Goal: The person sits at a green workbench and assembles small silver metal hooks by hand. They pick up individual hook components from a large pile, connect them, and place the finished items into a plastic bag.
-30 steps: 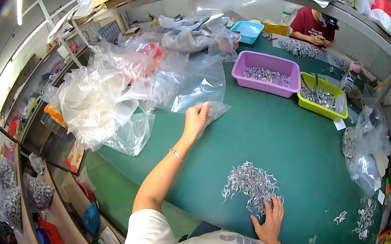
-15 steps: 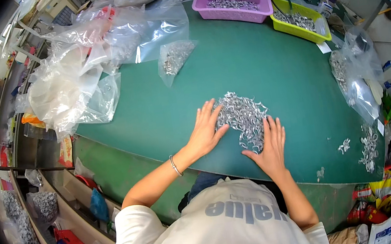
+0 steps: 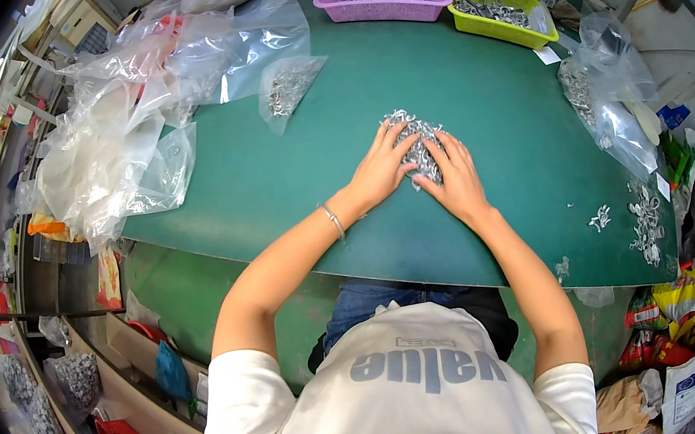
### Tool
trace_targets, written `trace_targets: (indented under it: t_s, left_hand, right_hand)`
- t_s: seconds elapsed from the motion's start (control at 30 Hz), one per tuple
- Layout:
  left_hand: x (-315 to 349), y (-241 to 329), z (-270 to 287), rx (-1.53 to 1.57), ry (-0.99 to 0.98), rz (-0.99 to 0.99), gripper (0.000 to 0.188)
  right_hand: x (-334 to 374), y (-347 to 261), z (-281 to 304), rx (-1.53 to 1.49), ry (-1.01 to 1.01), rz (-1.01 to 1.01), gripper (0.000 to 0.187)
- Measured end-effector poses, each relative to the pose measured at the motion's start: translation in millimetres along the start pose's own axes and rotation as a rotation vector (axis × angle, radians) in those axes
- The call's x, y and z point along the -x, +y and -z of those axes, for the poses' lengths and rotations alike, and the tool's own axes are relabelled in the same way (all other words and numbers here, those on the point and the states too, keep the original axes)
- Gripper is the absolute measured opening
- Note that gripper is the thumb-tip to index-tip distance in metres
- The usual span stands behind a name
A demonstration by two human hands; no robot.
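One pile (image 3: 419,155) of silver pieces on tabletop (image 3: 298,171). Left hand (image 3: 380,171) at its 8 o'clock, right hand (image 3: 456,181) at 4; both have fingers moderately wide, touching pile. From pile: small bag (image 3: 290,90) at 10 o'clock, purple basket (image 3: 384,8) at 12.

Mid-frame, a heap (image 3: 420,155) lies on the table (image 3: 314,160), between the left hand (image 3: 375,175) and the right hand (image 3: 461,189). Up and left of it lies a small bag (image 3: 287,89); farther left, plastic sheeting (image 3: 91,167) spreads over the table's edge. At upper centre, a basin (image 3: 381,8) stands left of a tray (image 3: 500,27), both with pieces inside. A clump (image 3: 647,226) lies near the table's right edge, above packets (image 3: 694,285) at lower right.
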State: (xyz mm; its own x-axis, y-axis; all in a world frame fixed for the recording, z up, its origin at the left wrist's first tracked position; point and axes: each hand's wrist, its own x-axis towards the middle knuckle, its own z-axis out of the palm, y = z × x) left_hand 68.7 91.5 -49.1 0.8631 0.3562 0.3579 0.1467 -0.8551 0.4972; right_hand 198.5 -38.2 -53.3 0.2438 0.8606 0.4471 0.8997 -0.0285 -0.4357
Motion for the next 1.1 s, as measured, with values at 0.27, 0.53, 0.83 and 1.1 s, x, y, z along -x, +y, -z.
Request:
trace_targets:
  t_s: [0.27,0.53,0.83,1.1]
  left_hand:
    - [-32,-19,-4,0.165,0.229,-0.017,0.024]
    - [24,16,42,0.314,0.009,-0.028,0.017]
    - [23,26,62,0.057,-0.036,0.048,0.036]
    - [29,33,31,-0.131,-0.262,-0.171,0.043]
  right_hand:
    - [-42,23,-4,-0.131,0.113,0.035,0.032]
    - [-2,-7,23,-0.226,-0.032,0.2,0.019]
    - [15,-37,55,-0.143,-0.1,-0.03,0.045]
    - [34,-48,58,0.029,-0.458,0.041,0.049]
